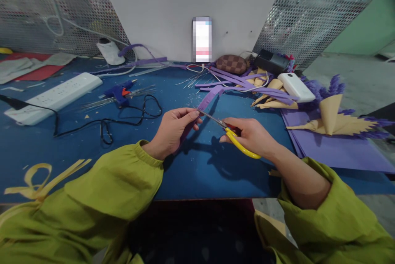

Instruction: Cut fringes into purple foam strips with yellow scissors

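Observation:
My left hand (177, 128) pinches a purple strip (210, 97) between thumb and fingers, above the middle of the blue table. The strip's far part rises from the fingertips and bends over at the top; its other part runs down behind my hand. In my right hand (251, 132) is a pair of scissors (242, 145) with yellow and red handles. Their blades point left and reach the strip close to my left thumb. Whether the blades are fully closed on the strip I cannot make out.
Left on the blue table (138, 140) lie a blue glue gun (119, 92), its black cord, thin wires and a white power strip (55, 95). A phone (202, 40) leans against the back board. To the right are purple strips, a white device (296, 87), paper-wrapped purple flowers (336, 122) and purple sheets (339, 153).

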{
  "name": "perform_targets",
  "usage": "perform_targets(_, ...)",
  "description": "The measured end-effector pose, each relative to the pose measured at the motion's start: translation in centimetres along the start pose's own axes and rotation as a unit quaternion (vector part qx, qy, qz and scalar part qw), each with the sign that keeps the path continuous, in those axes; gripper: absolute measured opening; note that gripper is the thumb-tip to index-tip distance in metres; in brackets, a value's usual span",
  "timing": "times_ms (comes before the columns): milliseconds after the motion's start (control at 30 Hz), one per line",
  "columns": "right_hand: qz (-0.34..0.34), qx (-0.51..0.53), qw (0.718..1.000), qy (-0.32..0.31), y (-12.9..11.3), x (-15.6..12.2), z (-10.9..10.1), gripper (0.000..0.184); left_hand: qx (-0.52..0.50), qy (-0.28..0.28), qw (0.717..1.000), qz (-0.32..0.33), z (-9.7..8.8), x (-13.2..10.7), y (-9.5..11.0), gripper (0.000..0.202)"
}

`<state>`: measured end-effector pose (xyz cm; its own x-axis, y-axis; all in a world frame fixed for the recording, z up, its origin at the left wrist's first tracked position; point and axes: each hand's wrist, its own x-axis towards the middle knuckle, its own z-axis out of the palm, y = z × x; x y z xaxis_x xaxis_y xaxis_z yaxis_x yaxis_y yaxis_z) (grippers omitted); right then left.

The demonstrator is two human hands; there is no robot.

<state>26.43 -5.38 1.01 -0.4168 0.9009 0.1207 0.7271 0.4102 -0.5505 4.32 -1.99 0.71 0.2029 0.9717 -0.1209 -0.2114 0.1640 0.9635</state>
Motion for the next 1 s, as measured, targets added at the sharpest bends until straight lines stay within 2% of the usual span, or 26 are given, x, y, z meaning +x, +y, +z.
perform_targets(333,0.001,0.020,1.000,-0.015,0.08,0.02,-0.13,0.038,-0.007,0.006,1.000,0.009,-0.06,-0.05,-0.01,0.014)
perform_targets(667,0.030,0.099,0.994,-0.030,0.39,0.02,-0.03,0.039,-0.033,-0.004,0.999,-0.026,0.14,-0.20,0.57,0.017)
perform_targets(1000,0.012,0.031,0.999,-0.004,0.41,0.09,-0.06,0.040,-0.022,-0.006,1.000,0.002,-0.03,-0.09,0.18,0.017)
